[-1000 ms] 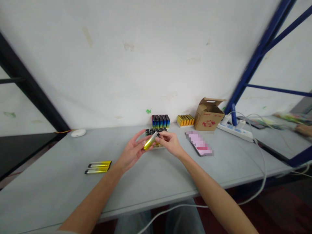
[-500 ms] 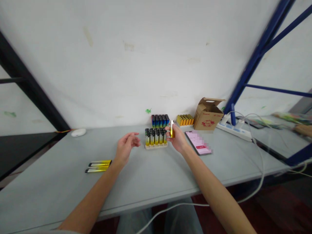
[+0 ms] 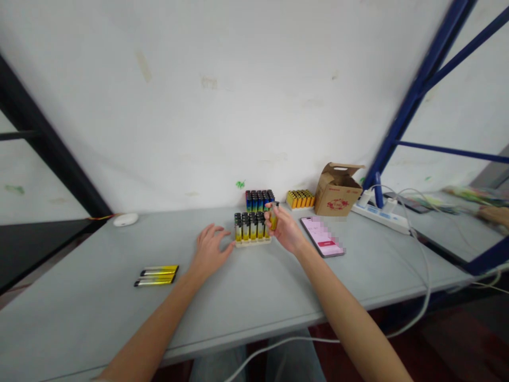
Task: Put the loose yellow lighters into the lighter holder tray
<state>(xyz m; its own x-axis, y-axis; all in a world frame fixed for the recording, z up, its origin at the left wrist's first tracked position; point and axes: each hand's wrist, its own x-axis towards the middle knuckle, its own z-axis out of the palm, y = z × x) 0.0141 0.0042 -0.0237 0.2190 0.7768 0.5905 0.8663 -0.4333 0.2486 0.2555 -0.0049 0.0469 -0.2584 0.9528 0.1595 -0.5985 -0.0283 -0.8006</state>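
Observation:
My right hand grips a yellow-and-silver lighter upright, at the right end of a pale rack. Rows of yellow-and-silver lighters with black tops stand in that rack. My left hand is low over the table, fingers apart and holding nothing. Its thumb reaches the rack's front left corner; whether it touches is hard to tell. More yellow-and-silver lighters lie on their sides to the left of my left forearm.
Behind the rack stands a block of blue lighters, with orange ones to its right. A cardboard box, a phone and a power strip are on the right. A white oval object sits far left. A cable hangs past the table edge.
My right hand has brought the lighter slightly left and down, closer to the rack. My left hand has lowered, its fingers spreading toward the rack's left side.

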